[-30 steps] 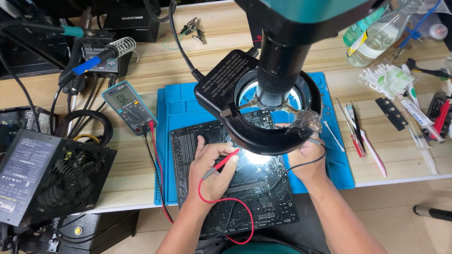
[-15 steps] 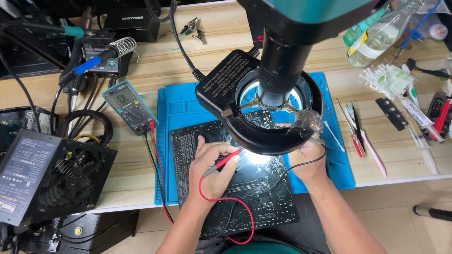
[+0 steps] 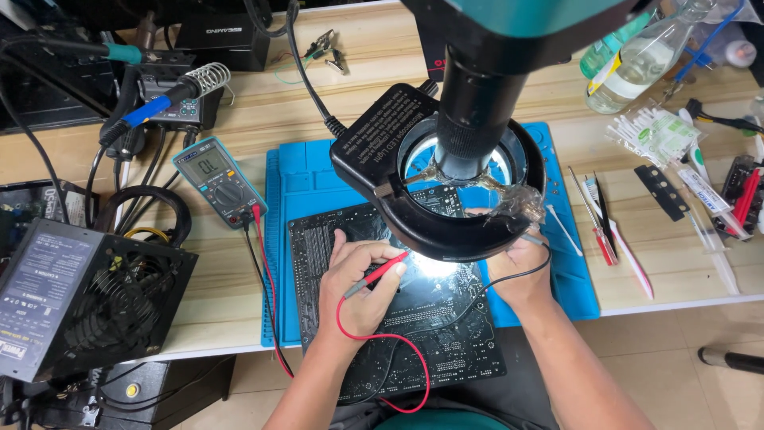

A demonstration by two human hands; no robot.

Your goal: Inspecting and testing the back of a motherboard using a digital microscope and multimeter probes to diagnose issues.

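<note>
A black circuit board [image 3: 414, 334] lies on a blue work mat [image 3: 306, 171], partly under a microscope [image 3: 469, 119] with a lit black ring light [image 3: 446, 227]. My left hand [image 3: 358, 287] grips a red test probe [image 3: 382, 272], its tip pointing into the bright spot on the board. My right hand [image 3: 521, 267] holds a black probe lead [image 3: 532, 237] at the ring light's right edge; its tip is hidden under the ring. Red and black wires run from the probes to a blue-green multimeter [image 3: 219, 181] at the left.
A black power supply [image 3: 79, 299] sits at the left edge. A soldering iron [image 3: 163, 99] rests in its stand at the back left. Tweezers and small tools [image 3: 605, 223] lie right of the mat, a clear bottle [image 3: 637, 68] behind them.
</note>
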